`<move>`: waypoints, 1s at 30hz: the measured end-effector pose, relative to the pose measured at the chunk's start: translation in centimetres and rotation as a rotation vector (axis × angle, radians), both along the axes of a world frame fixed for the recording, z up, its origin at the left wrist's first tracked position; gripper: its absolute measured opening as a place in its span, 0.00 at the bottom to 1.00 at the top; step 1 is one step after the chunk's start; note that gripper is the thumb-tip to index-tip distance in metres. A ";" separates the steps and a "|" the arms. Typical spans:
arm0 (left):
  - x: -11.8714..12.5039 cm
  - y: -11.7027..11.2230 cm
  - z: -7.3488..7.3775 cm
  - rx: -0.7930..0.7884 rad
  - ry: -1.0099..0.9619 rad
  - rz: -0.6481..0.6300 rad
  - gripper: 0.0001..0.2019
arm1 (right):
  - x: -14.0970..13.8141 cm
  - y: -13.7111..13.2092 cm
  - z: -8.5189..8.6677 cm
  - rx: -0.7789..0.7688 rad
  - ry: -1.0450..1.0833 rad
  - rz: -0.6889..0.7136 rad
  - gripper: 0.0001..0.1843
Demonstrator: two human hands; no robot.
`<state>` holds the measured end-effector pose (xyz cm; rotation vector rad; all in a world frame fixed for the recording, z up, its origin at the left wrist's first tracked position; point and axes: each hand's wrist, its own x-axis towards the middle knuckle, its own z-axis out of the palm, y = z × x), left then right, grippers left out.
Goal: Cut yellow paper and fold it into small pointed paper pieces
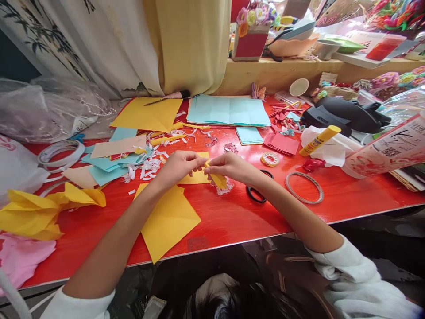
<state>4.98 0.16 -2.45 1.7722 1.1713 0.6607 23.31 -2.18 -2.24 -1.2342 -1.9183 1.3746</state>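
My left hand (181, 165) and my right hand (229, 166) meet over the red table (232, 217), both pinching a small folded yellow paper piece (217, 178). The fingers of each hand are closed on it. A larger yellow sheet (168, 221) lies flat under my left forearm, and another yellow piece (195, 177) lies under the hands. Black-handled scissors (256, 192) rest just right of my right wrist. White paper shreds (149, 166) lie to the left of my left hand.
Teal sheets (229, 110) and a yellow sheet (148, 114) lie at the back. A glue stick (319, 140), a small tape roll (269, 159), a wire ring (304, 187) and pink squares (282, 143) lie right. Crumpled yellow paper (43, 208) and tape (61, 152) lie left.
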 end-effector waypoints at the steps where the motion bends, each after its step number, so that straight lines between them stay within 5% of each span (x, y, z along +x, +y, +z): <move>1: 0.0 -0.1 0.0 0.022 0.010 -0.011 0.15 | 0.0 0.0 0.1 0.011 -0.006 0.006 0.21; 8: 0.3 0.0 -1.2 0.093 -0.006 0.022 0.16 | 0.3 0.1 -0.1 -0.007 0.001 0.039 0.19; 13: -0.1 0.3 -0.7 0.059 -0.192 -0.090 0.13 | 0.5 0.2 -0.3 -0.140 0.109 0.066 0.17; 19: -0.6 0.2 -0.1 0.270 -0.146 -0.173 0.07 | 0.8 0.0 0.3 -0.249 0.235 0.128 0.17; 25: -0.2 0.1 -1.0 0.409 -0.042 -0.115 0.07 | 0.8 0.1 0.0 -0.189 0.169 0.129 0.17; 30: -0.5 0.4 -0.7 0.283 -0.075 -0.035 0.10 | 0.8 0.3 -0.4 -0.189 0.162 0.084 0.18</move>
